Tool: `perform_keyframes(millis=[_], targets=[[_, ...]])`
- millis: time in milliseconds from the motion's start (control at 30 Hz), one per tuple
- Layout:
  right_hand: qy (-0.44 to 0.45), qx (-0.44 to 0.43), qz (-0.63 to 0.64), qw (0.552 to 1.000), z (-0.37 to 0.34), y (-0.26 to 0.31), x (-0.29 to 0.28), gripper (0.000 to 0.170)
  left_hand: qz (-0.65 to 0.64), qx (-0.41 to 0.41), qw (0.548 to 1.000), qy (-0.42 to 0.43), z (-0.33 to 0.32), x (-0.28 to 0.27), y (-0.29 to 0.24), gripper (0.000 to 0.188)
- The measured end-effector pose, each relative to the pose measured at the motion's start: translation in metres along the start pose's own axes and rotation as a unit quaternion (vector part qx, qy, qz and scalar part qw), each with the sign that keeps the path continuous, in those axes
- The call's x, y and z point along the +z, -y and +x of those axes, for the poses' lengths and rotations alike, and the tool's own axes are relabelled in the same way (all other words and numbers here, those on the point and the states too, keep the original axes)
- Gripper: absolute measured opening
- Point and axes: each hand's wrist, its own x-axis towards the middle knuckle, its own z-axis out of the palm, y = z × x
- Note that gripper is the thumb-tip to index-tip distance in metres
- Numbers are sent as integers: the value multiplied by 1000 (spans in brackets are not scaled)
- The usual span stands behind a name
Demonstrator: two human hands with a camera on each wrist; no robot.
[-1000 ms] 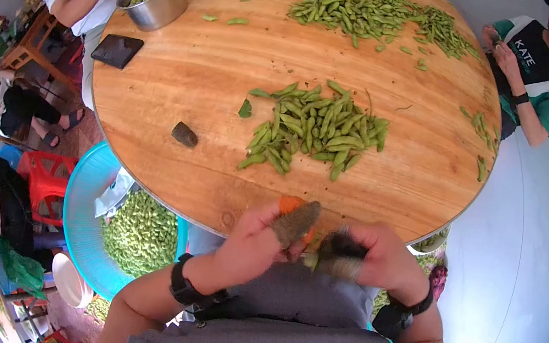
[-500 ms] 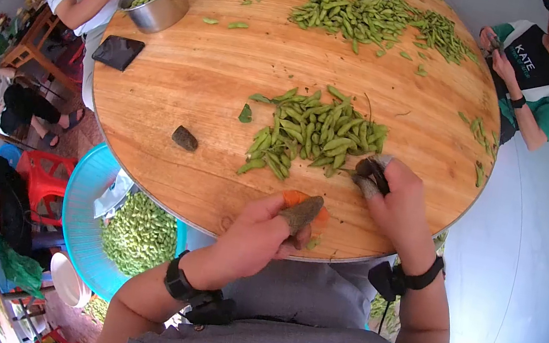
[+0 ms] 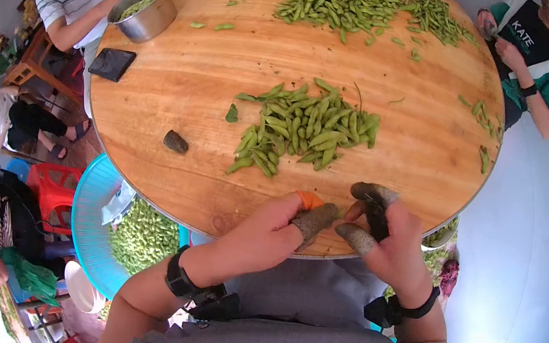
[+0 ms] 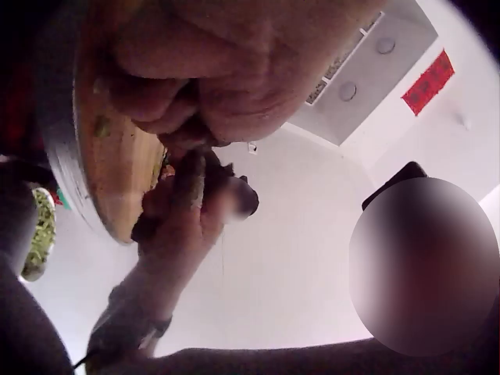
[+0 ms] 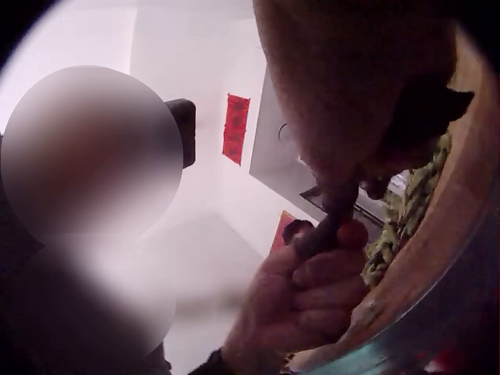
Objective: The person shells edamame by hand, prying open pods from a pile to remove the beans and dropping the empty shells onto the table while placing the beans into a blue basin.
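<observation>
Both hands meet over the table's near edge in the head view. My left hand (image 3: 273, 225) wears a grey-brown cover on the thumb and an orange one on the forefinger. Its thumb and forefinger pinch a green soybean pod (image 3: 341, 213), mostly hidden by the fingers. From the other side my right hand (image 3: 393, 237), with dark and grey finger covers, holds the pod with curled fingers. The fingertips come together in both wrist views, with the left hand (image 5: 305, 297) below the right hand (image 5: 367, 101) in the right one. A pile of soybean pods (image 3: 314, 126) lies just beyond.
On the round wooden table (image 3: 192, 101) lie a short grey-brown tube (image 3: 176, 142), a black phone (image 3: 113, 64) and a far pod heap (image 3: 344, 3). A steel pot (image 3: 152, 16) stands far left. Below the edge sits a turquoise basket (image 3: 92, 214) of shelled beans. Two people sit across.
My right hand went from beside the left out to the pod pile, then came back to the left fingertips. The left hand has shifted slightly right.
</observation>
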Motion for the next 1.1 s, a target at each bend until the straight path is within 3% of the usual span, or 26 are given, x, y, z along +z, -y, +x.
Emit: perform_keyframes(millis=[67, 133, 200, 233, 300, 433, 467, 500, 533, 567, 633, 667, 733, 767, 800, 833, 900, 1067, 1100], targets=[[-12, 34, 84, 996, -2, -1, 4, 39, -15, 14, 999, -25, -2, 3, 3, 22], [65, 93, 153, 982, -4, 6, 2, 46, -31, 30, 998, -50, -3, 8, 4, 22], [65, 66, 143, 985, -5, 7, 4, 39, -48, 107, 990, -81, -4, 12, 4, 24], [66, 39, 130, 989, -6, 7, 5, 32, -45, 106, 990, -79, -3, 11, 6, 24], [70, 38, 126, 989, -7, 4, 5, 34, 70, 161, 981, -85, 0, 8, 15, 30], [71, 55, 145, 985, -7, 8, 4, 37, 146, 186, 966, -103, 0, 10, 20, 35], [70, 58, 146, 985, -6, 9, 1, 37, 225, 209, 946, -107, -2, 9, 18, 34], [105, 114, 191, 969, -5, 10, -1, 41, 302, 232, 918, -109, -3, 8, 17, 33], [140, 171, 236, 947, -4, 10, -3, 46, 302, 230, 919, -106, -5, 9, 16, 33], [138, 173, 236, 946, -2, 11, -4, 46, 359, 229, 897, -114, -7, 11, 15, 30], [158, 231, 353, 893, 1, 12, -5, 40, 415, 228, 872, -120, -8, 10, 15, 27], [157, 232, 354, 892, 1, 12, -6, 40, 382, 263, 879, -114, -6, 7, 16, 26], [166, 300, 495, 798, 0, 10, -6, 34, 348, 297, 883, -108, -6, 5, 12, 26], [166, 300, 495, 798, 0, 10, -6, 34, 105, 150, 981, -58, -9, 6, 6, 22], [174, 311, 524, 774, -1, 10, -6, 32, -148, -12, 989, -4, -11, 6, 3, 18], [181, 322, 551, 748, -2, 10, -6, 30, -148, -13, 989, -4, -12, 4, 6, 18], [185, 332, 559, 737, -2, 13, -6, 29, -367, -49, 925, 84, -13, -1, 15, 15], [183, 342, 575, 721, 0, 20, -3, 27, -416, -60, 902, 99, -16, 0, 12, 17], [171, 329, 554, 745, -1, 19, 1, 28, -426, -56, 897, 104, -15, 0, 14, 18]])
